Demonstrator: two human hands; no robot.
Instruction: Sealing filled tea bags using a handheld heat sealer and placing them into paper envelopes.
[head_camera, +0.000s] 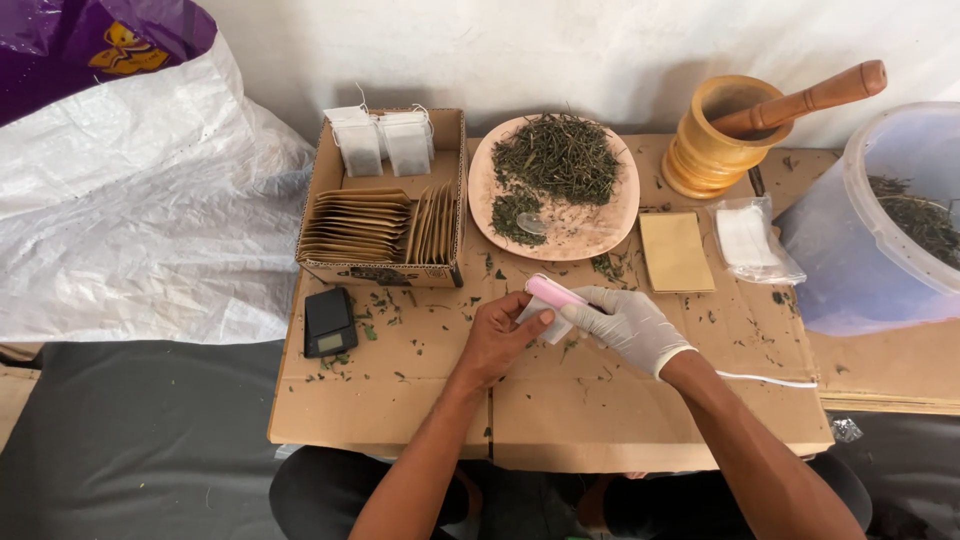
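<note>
Both hands meet over the cardboard sheet (640, 410): the bare left hand (500, 340) and gloved right hand (625, 322) pinch a small white sachet (540, 312) under a pink bar (553, 291). Behind them, a cardboard box (385, 270) holds tan envelopes (360, 225).

Matt cardboard table (560, 420), smooth turned-wood mortar (712, 150), white rubbery glove (632, 325), glossy pink sealer (553, 294)
</note>
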